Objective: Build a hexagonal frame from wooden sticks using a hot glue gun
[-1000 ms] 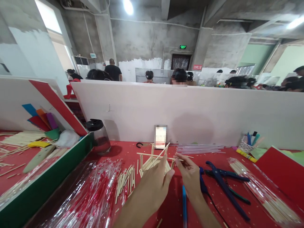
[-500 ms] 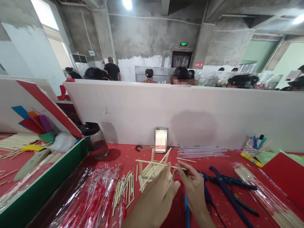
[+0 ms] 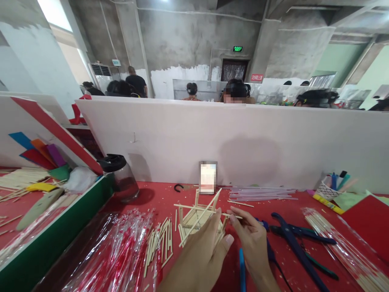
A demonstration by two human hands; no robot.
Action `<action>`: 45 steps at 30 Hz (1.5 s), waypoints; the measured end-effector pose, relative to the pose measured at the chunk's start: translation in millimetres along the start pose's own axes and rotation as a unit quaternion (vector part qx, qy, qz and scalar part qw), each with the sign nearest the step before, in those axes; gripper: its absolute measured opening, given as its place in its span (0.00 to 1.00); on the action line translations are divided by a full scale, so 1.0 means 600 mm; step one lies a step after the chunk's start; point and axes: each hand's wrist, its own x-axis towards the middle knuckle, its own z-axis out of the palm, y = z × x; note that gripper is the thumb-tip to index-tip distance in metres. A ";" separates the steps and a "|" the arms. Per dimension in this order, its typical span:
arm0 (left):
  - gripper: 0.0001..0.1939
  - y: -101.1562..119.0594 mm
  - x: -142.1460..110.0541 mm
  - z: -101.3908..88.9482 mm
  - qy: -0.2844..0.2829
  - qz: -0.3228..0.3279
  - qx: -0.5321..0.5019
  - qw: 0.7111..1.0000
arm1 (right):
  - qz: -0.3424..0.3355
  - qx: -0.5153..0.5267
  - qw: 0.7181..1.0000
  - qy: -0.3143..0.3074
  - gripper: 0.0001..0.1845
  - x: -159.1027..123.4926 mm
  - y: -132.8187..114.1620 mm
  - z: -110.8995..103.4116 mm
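1. Pinching a thin stick (image 3: 225, 214) between thumb and forefinger, my right hand (image 3: 253, 235) works beside the near right of the stick frame (image 3: 190, 221).
2. My left hand (image 3: 202, 251) reaches over the frame's near side, fingertips at its top and thumb apart from them; I can't tell whether they grip anything.
3. Compared with the earliest view, my left hand lies nearer and uncovers more of the frame's slatted base. I read that as a small adjustment, with the frame still being worked on.
4. The frame sits on the red table (image 3: 161, 194), short cut sticks (image 3: 167, 239) to its left.
5. Farther right lie the blue-handled pliers (image 3: 291, 239); a lidded jug (image 3: 124, 182) stands far left.
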 end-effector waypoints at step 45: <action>0.32 0.015 0.000 -0.008 0.003 -0.020 0.035 0.999 | -0.085 -0.111 0.985 -0.100 0.07 0.010 -0.019 -0.020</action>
